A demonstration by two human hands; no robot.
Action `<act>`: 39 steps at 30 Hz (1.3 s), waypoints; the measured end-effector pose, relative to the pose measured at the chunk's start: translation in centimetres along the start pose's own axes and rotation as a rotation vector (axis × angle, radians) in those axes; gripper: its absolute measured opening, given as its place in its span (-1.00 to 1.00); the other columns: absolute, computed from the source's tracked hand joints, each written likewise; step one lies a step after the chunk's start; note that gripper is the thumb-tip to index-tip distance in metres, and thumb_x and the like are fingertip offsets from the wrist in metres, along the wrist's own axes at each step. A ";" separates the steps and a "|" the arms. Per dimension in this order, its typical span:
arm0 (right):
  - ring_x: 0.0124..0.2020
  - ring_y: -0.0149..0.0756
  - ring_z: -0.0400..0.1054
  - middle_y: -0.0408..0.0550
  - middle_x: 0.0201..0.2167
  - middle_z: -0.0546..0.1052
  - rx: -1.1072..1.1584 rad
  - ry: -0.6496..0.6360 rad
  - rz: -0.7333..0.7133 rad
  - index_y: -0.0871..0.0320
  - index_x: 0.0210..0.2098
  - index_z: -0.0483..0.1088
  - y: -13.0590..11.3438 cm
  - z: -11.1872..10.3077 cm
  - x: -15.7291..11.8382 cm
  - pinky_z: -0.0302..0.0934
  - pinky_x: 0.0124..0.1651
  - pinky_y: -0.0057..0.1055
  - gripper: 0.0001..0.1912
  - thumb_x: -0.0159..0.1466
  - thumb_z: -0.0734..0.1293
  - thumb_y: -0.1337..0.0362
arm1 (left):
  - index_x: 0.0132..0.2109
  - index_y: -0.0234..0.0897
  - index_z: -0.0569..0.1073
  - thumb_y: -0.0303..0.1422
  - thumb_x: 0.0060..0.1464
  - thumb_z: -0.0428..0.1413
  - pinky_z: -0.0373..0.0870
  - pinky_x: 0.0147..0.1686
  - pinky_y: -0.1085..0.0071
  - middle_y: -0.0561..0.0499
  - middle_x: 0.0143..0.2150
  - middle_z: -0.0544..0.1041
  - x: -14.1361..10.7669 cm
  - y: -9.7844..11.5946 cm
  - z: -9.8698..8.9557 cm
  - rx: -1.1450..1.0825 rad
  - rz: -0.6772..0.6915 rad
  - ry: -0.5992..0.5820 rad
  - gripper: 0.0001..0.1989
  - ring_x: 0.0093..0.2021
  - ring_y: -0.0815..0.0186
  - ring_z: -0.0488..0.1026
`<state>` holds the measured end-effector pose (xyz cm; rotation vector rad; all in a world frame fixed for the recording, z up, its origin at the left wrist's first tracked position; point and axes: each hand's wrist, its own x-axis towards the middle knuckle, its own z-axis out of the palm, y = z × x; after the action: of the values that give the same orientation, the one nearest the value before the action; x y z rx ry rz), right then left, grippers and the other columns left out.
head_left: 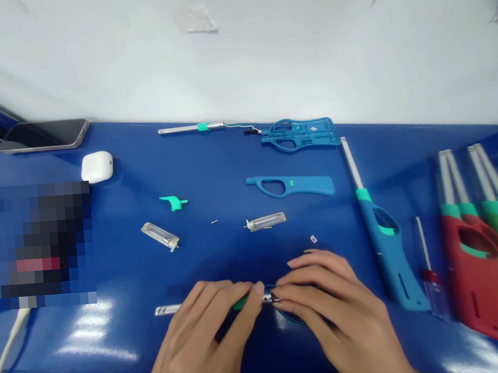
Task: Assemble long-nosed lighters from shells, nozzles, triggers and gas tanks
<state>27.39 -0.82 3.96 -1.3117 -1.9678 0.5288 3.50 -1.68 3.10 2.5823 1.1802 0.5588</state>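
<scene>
My left hand (pixel 212 331) is closed around the metal lighter tube (pixel 167 310), which lies level, its free end sticking out to the left. A green collar (pixel 240 303) shows between my fingers. My right hand (pixel 334 311) pinches a small black part (pixel 274 297) at the tube's right end; its fingertips hide most of it. Partly covered beneath my right hand is a blue piece (pixel 290 316). Ahead lie a blue handle half (pixel 312 185), two clear fuel tanks (pixel 268 221) (pixel 160 236), a green trigger (pixel 174 202) and a tiny screw (pixel 214 221).
At the back, another tube (pixel 185 129) is wired beside blue handle shells (pixel 300 134). To the right are a whole blue lighter (pixel 385 245), a screwdriver (pixel 428 270) and several red and green lighters (pixel 477 273). A phone (pixel 45 135), white case (pixel 97 167) and cable (pixel 7 351) occupy the left.
</scene>
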 end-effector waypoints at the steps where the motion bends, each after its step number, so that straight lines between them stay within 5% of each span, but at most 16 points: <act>1: -0.08 -0.24 0.52 -0.22 -0.25 0.66 0.003 0.008 0.001 0.01 -0.19 0.55 0.0 0.0 0.0 0.38 0.13 -0.19 -0.88 0.41 0.40 0.38 | 0.36 -0.21 0.42 -0.74 0.27 -0.10 0.39 0.17 0.06 -0.09 0.13 0.59 -0.2 0.0 0.1 0.001 -0.008 -0.009 -0.37 0.12 0.12 0.52; 19: -0.04 -0.33 0.45 -0.30 -0.27 0.62 0.062 0.016 0.024 0.02 -0.22 0.52 0.0 0.1 -0.1 0.26 0.19 -0.33 -0.85 0.40 0.41 0.42 | 0.30 -0.27 0.45 -0.68 0.38 -0.08 0.23 0.28 0.08 -0.04 0.17 0.60 -0.6 0.7 0.4 -0.060 -0.016 0.041 -0.51 0.17 0.18 0.51; 31: 0.01 -0.28 0.42 -0.28 -0.20 0.62 -0.017 0.006 0.016 -0.02 -0.06 0.51 0.3 -0.2 -0.3 0.17 0.26 -0.28 -0.82 0.36 0.49 0.26 | 0.31 -0.29 0.44 -0.71 0.37 -0.07 0.19 0.30 0.14 -0.03 0.19 0.56 -0.8 0.4 0.5 -0.093 -0.017 0.052 -0.50 0.19 0.22 0.45; 39: 0.05 -0.25 0.39 -0.27 -0.18 0.63 -0.040 -0.018 -0.014 0.00 -0.03 0.54 0.4 -0.1 -0.6 0.09 0.37 -0.16 -0.80 0.39 0.43 0.38 | 0.32 -0.27 0.45 -0.67 0.41 -0.07 0.15 0.32 0.12 -0.02 0.22 0.55 -0.9 0.3 0.2 -0.078 -0.002 0.040 -0.52 0.22 0.20 0.41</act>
<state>27.87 -1.17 3.61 -1.3208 -2.0104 0.4993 3.30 -2.54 2.79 2.5155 1.1501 0.6463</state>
